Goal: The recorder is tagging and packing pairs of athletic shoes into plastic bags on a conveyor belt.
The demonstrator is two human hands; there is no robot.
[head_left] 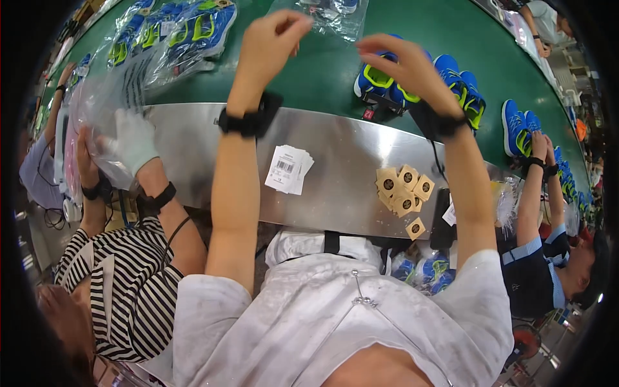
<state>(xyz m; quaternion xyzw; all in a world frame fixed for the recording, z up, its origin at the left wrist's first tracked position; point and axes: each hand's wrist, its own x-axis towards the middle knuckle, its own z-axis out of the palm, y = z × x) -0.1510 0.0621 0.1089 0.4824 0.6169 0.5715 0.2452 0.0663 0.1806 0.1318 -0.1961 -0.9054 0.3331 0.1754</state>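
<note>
White labels (288, 169) lie left of tags (404, 190) on the ledge (193, 138).

Both hands, left hand (274, 45) and right hand (403, 64), hover above blue shoes (380, 80).

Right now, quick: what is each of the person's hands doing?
Left hand: fingers pinched together, nearest a clear plastic bag; a grip cannot be told.
Right hand: curled over a blue and yellow-green sports shoe, touching it.

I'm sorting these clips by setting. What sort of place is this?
Most likely a shoe factory packing line: blue and yellow-green sports shoes ride a green conveyor belt, co-workers alongside handle clear plastic bags, and paper tags lie on the steel ledge.
</note>
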